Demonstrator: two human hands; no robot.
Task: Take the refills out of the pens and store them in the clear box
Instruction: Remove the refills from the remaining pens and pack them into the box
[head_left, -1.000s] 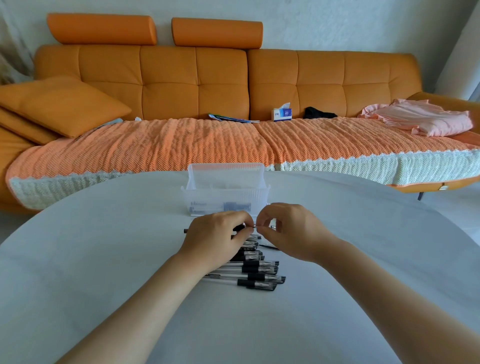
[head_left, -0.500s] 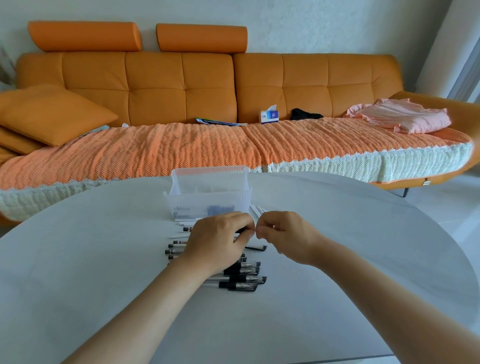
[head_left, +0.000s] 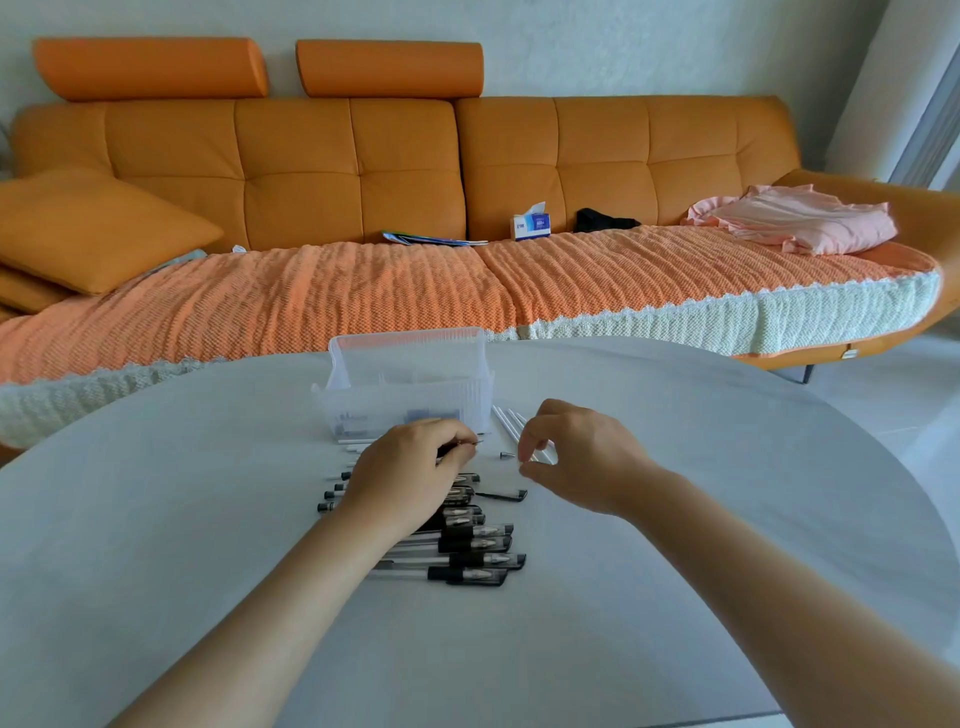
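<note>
While the left hand (head_left: 410, 478) grips a slim black pen (head_left: 467, 444), the right hand (head_left: 576, 457) hovers loosely curled.

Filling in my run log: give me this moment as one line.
phase: pen disassembly | left hand: grips pen | right hand: loosely curled, apart | clear box: behind hands

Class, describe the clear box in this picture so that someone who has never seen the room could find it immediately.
In front of the long orange sofa stands a round pale table. On its far side, beyond a row of black-and-clear pens lying flat, sits the clear box. It is the only see-through, upright-walled container on the table.
</note>
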